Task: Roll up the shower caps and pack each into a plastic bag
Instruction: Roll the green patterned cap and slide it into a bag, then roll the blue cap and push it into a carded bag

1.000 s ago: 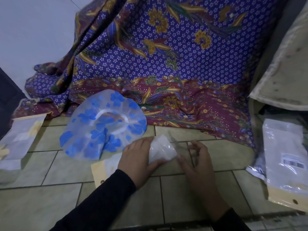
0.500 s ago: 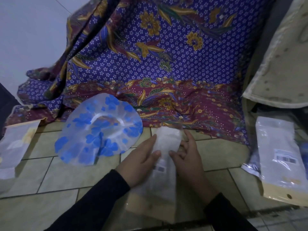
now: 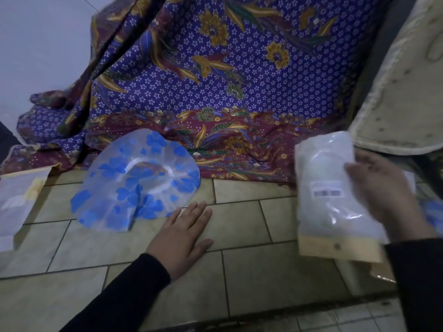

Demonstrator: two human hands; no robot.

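My left hand lies flat on the tiled floor, fingers straight, holding nothing. My right hand is out to the side gripping a packed bag by its edge. It's crinkly clear plastic with a barcode sticker and a card strip at the bottom, bit blurry though. The next shower cap sits spread out just ahead-left of my left fingertips and well apart from the right, so I reckon left goes first. It's thin see-through film with blue flowers, round and floppy, no real long axis. Further left lies an empty bag
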